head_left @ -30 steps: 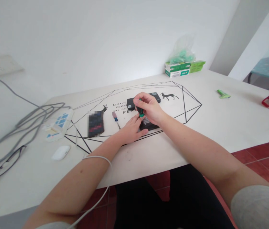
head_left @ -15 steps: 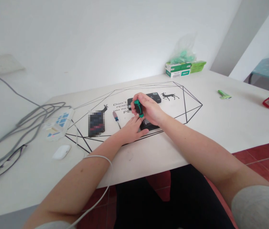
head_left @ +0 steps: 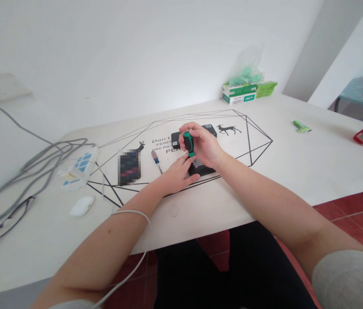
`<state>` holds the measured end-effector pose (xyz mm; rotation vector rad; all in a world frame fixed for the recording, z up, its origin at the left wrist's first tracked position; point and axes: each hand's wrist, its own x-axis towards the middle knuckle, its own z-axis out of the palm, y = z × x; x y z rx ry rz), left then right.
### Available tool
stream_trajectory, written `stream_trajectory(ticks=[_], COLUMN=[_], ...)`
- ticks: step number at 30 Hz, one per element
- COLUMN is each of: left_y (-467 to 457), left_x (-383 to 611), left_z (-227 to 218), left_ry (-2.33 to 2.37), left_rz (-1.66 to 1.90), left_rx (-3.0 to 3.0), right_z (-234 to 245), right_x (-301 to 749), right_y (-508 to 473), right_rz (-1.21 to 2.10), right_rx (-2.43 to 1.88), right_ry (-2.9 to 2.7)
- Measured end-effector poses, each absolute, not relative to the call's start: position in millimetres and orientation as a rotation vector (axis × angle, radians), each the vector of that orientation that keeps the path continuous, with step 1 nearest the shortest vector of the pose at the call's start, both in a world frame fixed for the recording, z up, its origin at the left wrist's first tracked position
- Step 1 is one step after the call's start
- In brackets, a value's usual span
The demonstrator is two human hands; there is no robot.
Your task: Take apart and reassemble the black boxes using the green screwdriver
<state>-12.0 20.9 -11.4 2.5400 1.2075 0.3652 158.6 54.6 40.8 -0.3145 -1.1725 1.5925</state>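
My right hand [head_left: 202, 145] is closed round the green handle of a screwdriver [head_left: 188, 143], held upright with its tip down on a small black device [head_left: 202, 167] lying on the white table [head_left: 297, 167]. My left hand [head_left: 176, 174] rests flat beside the device, fingers stretched out and touching its left edge. A second black flat box [head_left: 177, 138] lies just behind my right hand, partly hidden by it. The screwdriver's tip is hidden by my fingers.
A small purple-handled screwdriver [head_left: 156, 159] and a blurred dark card [head_left: 129, 167] lie left of my hands. Further left are a power strip [head_left: 78, 167] with grey cables, a white mouse [head_left: 82, 206] and glasses [head_left: 4, 223]. Green boxes [head_left: 242, 92] stand at the back; a green lighter [head_left: 301, 126] lies right.
My right hand has turned slightly on the green screwdriver handle, so more of the handle shows. The left hand and the device stay where they were.
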Motion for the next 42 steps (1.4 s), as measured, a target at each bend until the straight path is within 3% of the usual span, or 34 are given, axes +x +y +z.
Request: stream_trajectory(ticks=[12, 42], left_y=[18.5, 16.2], left_x=[-9.8, -8.9], left_z=[-6.6, -2.4], left_ry=[1.240, 1.221], left_rz=[0.294, 0.301], left_rx=[2.546, 2.551], right_z=[42.8, 43.2], right_x=[155.8, 156.8], right_y=[45.5, 46.9], right_rz=[1.433, 1.542], right_rx=[-0.398, -0.351], right_ry=[-1.257, -1.216])
